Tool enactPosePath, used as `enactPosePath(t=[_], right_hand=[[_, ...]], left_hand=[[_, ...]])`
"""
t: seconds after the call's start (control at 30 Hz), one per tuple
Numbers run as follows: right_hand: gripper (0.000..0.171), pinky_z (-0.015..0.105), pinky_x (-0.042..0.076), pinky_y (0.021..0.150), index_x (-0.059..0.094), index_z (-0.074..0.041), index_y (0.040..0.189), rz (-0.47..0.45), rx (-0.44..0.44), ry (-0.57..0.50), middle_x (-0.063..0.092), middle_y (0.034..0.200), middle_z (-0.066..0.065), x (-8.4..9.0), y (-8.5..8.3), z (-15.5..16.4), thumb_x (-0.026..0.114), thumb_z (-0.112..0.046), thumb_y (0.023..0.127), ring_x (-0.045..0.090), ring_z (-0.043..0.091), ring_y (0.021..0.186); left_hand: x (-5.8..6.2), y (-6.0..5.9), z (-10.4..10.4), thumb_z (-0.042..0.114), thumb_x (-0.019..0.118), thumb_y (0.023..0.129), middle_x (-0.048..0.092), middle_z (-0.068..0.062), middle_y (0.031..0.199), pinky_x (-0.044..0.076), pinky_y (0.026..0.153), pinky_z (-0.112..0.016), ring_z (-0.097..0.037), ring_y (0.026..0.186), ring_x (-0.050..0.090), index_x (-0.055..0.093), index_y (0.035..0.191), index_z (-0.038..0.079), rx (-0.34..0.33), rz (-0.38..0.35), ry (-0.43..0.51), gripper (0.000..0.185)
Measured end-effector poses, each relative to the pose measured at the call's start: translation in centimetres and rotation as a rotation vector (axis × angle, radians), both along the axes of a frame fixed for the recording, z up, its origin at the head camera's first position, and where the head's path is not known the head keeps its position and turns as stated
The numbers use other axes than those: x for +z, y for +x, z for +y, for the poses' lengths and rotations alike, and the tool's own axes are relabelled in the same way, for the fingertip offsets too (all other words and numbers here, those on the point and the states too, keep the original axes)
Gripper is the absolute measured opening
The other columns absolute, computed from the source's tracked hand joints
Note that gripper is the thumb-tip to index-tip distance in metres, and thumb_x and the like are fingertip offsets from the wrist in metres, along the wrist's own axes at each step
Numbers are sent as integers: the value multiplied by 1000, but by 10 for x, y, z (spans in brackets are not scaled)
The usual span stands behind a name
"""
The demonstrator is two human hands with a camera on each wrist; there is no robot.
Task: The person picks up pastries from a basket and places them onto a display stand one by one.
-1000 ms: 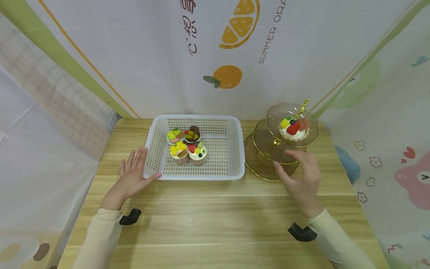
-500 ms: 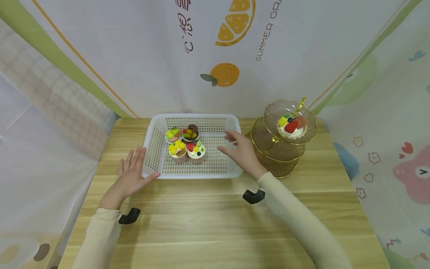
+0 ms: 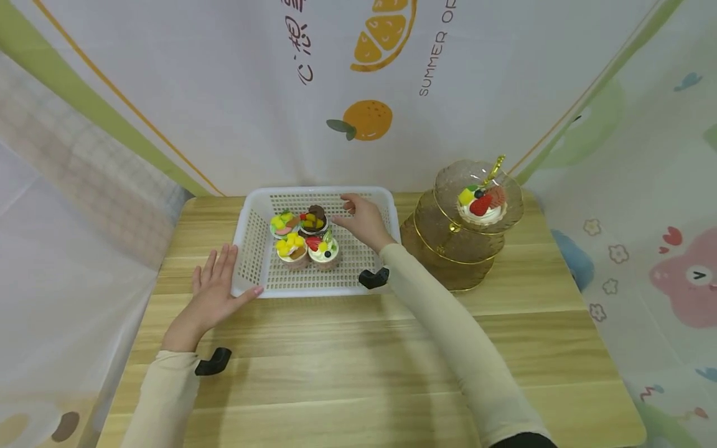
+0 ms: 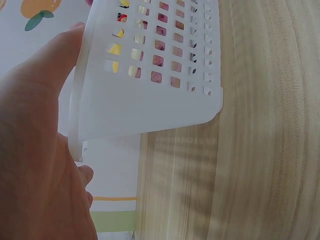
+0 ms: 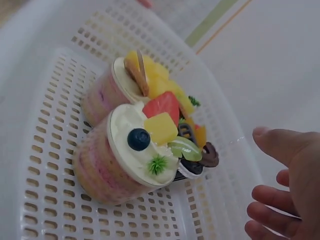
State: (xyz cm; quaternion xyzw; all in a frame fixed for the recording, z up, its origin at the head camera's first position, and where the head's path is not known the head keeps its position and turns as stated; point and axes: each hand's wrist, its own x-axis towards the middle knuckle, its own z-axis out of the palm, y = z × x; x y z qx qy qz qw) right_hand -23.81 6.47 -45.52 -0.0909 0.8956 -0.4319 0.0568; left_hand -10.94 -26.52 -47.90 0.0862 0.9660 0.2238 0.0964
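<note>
Left hand lies flat on the table, fingers straight against the basket corner, apparently to steady it; right hand hovers inside the basket, fingers spread and holding nothing, just beside the chocolate cup; four cups cluster at the basket's left; cream tops, fruit pieces, pink layered sides; a fifth sits on the stand.

We see four fruit-topped dessert cups clustered upright in the left half of a white perforated basket on the wooden table. The chocolate-topped cup stands at the back right of the cluster, touching its neighbours, its dark rim beside a cream-topped cup.
</note>
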Motion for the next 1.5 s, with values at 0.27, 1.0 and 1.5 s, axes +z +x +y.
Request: enactPosePath(t=[0.27,1.0,1.5], right_hand=[[60,41,50,104,49,-18,145,-45,25,101,63,135,7,-12,-18,-21,68,-39,93,59,23,125],[59,39,50,103,55,-17,140,-76,20,208,65,132,5,-48,-37,-37,75,-36,88,62,22,120],[66,37,47,108,52,-20,144,-124,50,208,66,132,3,-53,-41,-42,76,-36,85,61,20,122]], left_hand=[[2,2,-1,60,55,93,-15,-16,166,-11,113,-73,-43,152,-19,-13,159,11,7,-6,8,106],[3,1,4,61,55,92,-11,-21,166,-11,113,-73,-42,152,-19,-11,159,11,13,-3,21,107],[2,3,5,60,56,92,-11,-20,166,-10,113,-73,-42,153,-19,-10,159,11,18,-1,15,107]])
